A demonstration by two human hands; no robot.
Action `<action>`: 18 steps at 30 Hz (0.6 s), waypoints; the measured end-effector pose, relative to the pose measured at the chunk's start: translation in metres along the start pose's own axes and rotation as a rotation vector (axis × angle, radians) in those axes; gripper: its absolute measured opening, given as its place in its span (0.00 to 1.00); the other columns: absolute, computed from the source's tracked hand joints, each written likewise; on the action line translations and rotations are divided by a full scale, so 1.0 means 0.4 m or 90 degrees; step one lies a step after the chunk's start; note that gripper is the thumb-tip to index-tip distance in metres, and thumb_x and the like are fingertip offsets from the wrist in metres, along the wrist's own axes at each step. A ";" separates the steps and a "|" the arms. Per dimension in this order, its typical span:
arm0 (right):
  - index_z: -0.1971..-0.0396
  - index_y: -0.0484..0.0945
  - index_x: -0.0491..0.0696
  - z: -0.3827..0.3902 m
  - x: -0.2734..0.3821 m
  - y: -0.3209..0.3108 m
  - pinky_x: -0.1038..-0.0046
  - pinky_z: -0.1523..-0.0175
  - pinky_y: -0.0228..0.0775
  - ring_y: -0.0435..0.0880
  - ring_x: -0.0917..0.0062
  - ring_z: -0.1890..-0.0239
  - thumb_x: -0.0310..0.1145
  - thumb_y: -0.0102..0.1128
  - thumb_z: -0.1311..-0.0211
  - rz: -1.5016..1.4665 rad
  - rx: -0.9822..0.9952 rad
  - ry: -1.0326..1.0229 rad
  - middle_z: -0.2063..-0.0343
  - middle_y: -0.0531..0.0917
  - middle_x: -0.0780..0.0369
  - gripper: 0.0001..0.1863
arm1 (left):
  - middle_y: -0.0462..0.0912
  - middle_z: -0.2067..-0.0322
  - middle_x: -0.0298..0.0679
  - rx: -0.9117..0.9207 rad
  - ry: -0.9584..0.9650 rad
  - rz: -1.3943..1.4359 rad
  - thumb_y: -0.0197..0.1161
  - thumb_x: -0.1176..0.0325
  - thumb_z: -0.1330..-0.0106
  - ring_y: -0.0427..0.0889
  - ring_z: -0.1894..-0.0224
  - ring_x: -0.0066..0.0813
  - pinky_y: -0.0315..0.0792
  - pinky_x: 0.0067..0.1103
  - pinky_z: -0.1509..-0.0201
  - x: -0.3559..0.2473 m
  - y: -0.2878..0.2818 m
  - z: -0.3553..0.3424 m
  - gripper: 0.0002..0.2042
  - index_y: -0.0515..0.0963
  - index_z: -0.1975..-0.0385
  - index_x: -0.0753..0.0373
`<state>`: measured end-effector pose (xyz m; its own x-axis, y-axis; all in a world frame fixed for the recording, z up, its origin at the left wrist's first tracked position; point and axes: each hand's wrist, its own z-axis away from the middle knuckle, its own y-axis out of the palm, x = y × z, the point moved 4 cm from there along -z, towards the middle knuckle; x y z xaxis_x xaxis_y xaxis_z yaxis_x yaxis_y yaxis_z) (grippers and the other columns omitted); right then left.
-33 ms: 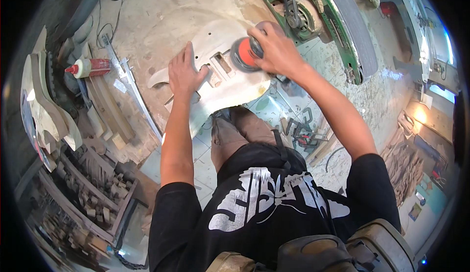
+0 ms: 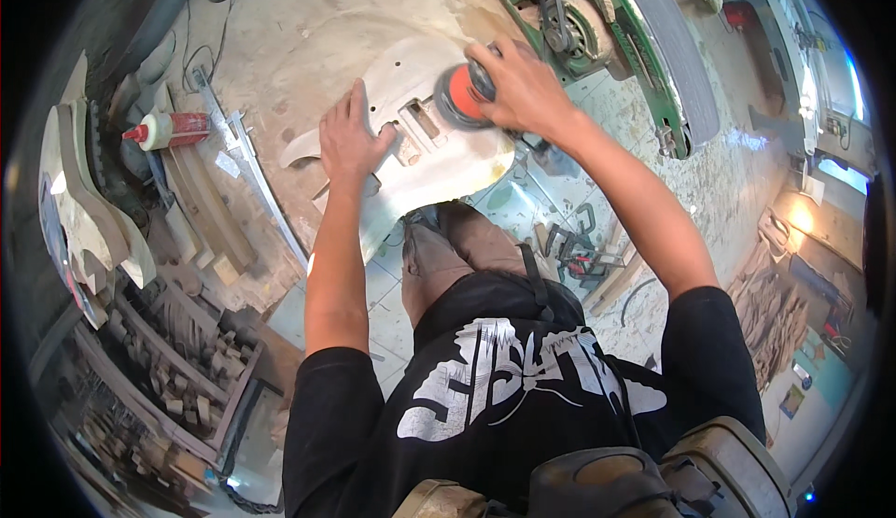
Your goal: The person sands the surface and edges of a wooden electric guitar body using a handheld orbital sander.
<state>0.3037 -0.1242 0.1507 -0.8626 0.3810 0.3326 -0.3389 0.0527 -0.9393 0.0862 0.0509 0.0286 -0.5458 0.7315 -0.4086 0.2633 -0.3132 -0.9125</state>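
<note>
A pale wooden guitar body (image 2: pixel 403 61) with cut cavities and small holes lies on the dusty workbench (image 2: pixel 280 33). My left hand (image 2: pixel 351 140) rests on its left part, fingers spread. My right hand (image 2: pixel 525 93) grips a round orange and dark sander (image 2: pixel 462 96) on the body's right part, beside the cavities. The sander's edge looks blurred.
A green belt sanding machine (image 2: pixel 597 42) stands at upper right. To the left are a red-capped glue bottle (image 2: pixel 177 129), a metal caliper (image 2: pixel 243 154), curved wooden templates (image 2: pixel 93 191) and a rack of offcuts (image 2: pixel 177 378). Clamps (image 2: pixel 579 257) lie on the tiled floor.
My right hand and the sander have shifted slightly left and up on the guitar body. My left hand stays in nearly the same place.
</note>
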 end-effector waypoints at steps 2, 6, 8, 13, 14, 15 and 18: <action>0.36 0.72 0.54 -0.065 -0.005 -0.002 0.49 0.46 0.80 0.83 0.43 0.45 0.34 0.78 0.49 0.017 0.003 -0.004 0.46 0.76 0.50 0.37 | 0.78 0.34 0.49 0.004 -0.009 -0.018 0.72 0.48 0.44 0.76 0.32 0.49 0.65 0.40 0.26 0.003 -0.002 0.000 0.49 0.63 0.20 0.57; 0.36 0.72 0.54 -0.133 -0.028 -0.020 0.50 0.44 0.79 0.83 0.46 0.45 0.37 0.78 0.49 0.013 -0.019 -0.028 0.46 0.77 0.51 0.37 | 0.78 0.33 0.49 0.024 -0.013 -0.032 0.72 0.48 0.44 0.76 0.32 0.48 0.65 0.41 0.25 -0.002 0.004 -0.007 0.49 0.63 0.19 0.57; 0.37 0.73 0.54 -0.128 -0.039 -0.018 0.50 0.43 0.79 0.83 0.47 0.45 0.37 0.78 0.48 0.011 -0.015 -0.029 0.45 0.77 0.51 0.37 | 0.78 0.33 0.49 0.004 -0.006 -0.026 0.72 0.48 0.45 0.76 0.32 0.48 0.65 0.41 0.25 0.000 0.005 -0.010 0.50 0.63 0.19 0.57; 0.36 0.73 0.54 0.022 -0.055 -0.003 0.51 0.44 0.79 0.82 0.48 0.42 0.39 0.79 0.47 -0.015 -0.018 -0.025 0.45 0.76 0.52 0.37 | 0.79 0.34 0.49 0.002 -0.006 -0.017 0.72 0.48 0.45 0.76 0.33 0.49 0.65 0.41 0.24 0.007 0.005 -0.007 0.50 0.64 0.20 0.57; 0.36 0.73 0.54 0.061 -0.046 -0.013 0.51 0.44 0.79 0.82 0.48 0.42 0.39 0.79 0.47 -0.015 -0.018 -0.024 0.45 0.76 0.52 0.37 | 0.79 0.35 0.49 0.009 -0.010 -0.020 0.72 0.48 0.46 0.76 0.33 0.49 0.65 0.41 0.25 0.006 0.005 -0.006 0.49 0.64 0.20 0.57; 0.36 0.73 0.54 0.099 -0.040 -0.019 0.50 0.46 0.79 0.82 0.48 0.44 0.37 0.78 0.48 -0.025 0.006 0.008 0.47 0.75 0.52 0.37 | 0.79 0.35 0.49 0.009 -0.011 -0.020 0.72 0.48 0.46 0.76 0.33 0.49 0.65 0.41 0.25 0.008 0.005 -0.003 0.49 0.64 0.20 0.57; 0.37 0.73 0.54 0.216 -0.027 -0.024 0.49 0.50 0.80 0.81 0.48 0.47 0.33 0.78 0.48 -0.034 0.027 0.034 0.49 0.74 0.52 0.37 | 0.79 0.35 0.49 -0.005 0.000 -0.008 0.72 0.48 0.46 0.76 0.34 0.49 0.65 0.41 0.24 0.000 -0.002 -0.008 0.49 0.64 0.20 0.57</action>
<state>0.2837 -0.2085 0.1636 -0.8220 0.4270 0.3768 -0.4011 0.0356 -0.9153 0.0886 0.0533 0.0294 -0.5490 0.7358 -0.3965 0.2624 -0.2987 -0.9176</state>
